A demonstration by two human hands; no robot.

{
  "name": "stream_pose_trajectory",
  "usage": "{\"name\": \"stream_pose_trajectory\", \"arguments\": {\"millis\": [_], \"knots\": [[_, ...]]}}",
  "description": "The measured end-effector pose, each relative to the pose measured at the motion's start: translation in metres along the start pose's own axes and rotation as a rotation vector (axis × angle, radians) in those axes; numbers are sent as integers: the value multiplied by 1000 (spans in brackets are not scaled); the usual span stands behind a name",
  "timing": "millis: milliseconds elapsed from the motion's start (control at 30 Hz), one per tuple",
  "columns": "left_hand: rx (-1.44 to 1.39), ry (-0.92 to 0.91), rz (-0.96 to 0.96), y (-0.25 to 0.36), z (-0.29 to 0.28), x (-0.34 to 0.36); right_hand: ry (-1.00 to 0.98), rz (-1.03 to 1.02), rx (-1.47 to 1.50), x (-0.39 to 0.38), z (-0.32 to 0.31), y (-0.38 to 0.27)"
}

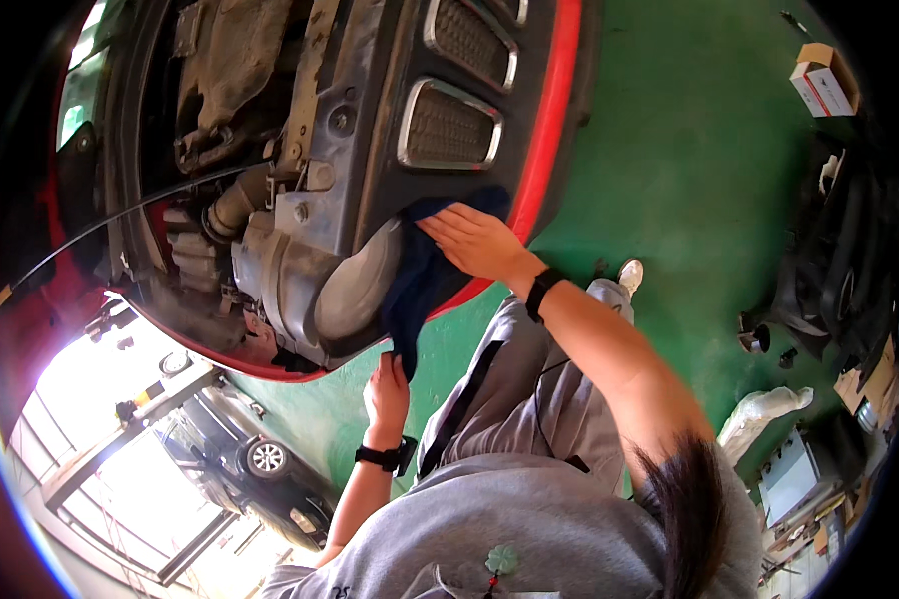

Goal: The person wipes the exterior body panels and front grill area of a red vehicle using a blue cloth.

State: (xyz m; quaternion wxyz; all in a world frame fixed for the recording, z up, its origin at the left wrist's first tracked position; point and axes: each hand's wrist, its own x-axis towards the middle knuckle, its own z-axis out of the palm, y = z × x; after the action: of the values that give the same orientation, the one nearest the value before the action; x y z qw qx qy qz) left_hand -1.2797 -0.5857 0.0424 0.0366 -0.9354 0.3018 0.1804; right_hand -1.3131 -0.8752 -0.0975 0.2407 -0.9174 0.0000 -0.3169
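A dark blue cloth hangs over the front corner of a red car, partly covering its cloudy headlight. My right hand lies on the cloth's upper part with its fingers stretched out flat, pressing it against the black front trim beside the grille. Lower down, my left hand has its fingers closed at the cloth's bottom end, just below the headlight. The palm side of my right hand is hidden.
The hood is up, and the engine bay shows at the upper left, with the red bumper edge along the front. A dark car stands at the lower left. Black parts and an opened carton lie on the green floor at right.
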Motion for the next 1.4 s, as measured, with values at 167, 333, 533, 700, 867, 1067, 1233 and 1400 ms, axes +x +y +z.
{"name": "stream_pose_trajectory", "arguments": {"millis": [167, 333, 533, 700, 867, 1067, 1233, 1400], "knots": [[-182, 208, -186, -48, -3, -25, -95, 384, 127, -6, 23, -99], [-307, 624, -265, -33, -92, -42, 6, 680, 382, 4, 39, -168], [439, 833, -26, 17, -204, -9, -57, 542, 738, 31, 8, -259], [434, 998, 140, 24, -240, -1, 11, 506, 1114, 67, -31, -258], [606, 1133, 200, 27, -237, -2, 250, 566, 1193, 102, -36, -250], [-201, 1001, 188, 25, -217, -5, 376, 510, 781, 96, 14, -187], [-169, 463, 140, 10, -192, -16, 526, 563, 912, 82, 32, -136], [-60, 227, 113, -18, -158, -41, 565, 693, 1276, 52, 44, -173]]}}
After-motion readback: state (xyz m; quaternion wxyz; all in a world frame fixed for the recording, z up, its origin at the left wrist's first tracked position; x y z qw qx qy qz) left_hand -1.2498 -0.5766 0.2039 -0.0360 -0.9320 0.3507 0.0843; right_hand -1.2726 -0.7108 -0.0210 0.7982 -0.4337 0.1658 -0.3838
